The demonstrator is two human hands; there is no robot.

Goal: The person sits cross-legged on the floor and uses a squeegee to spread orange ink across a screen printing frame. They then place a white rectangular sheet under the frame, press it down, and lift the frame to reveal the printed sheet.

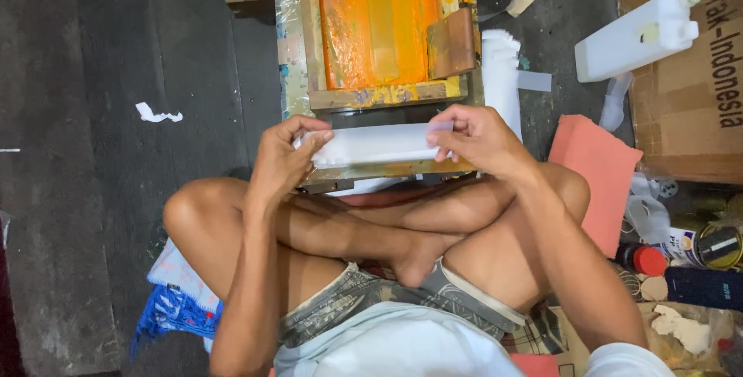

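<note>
White strip [377,145]: held level between both hands, near the orange-inked screen frame [377,29].
Left hand [282,159]: grip pinched on left end.
Right hand [480,138]: grip pinched on right end.

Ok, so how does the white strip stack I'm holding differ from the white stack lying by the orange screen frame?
The held stack lies crosswise, gripped at its ends by the left hand and right hand; the loose stack runs lengthwise away from the person, untouched. The held stack sits in front of the screen frame, the loose stack to its right on the floor. Both are white and long.
</note>
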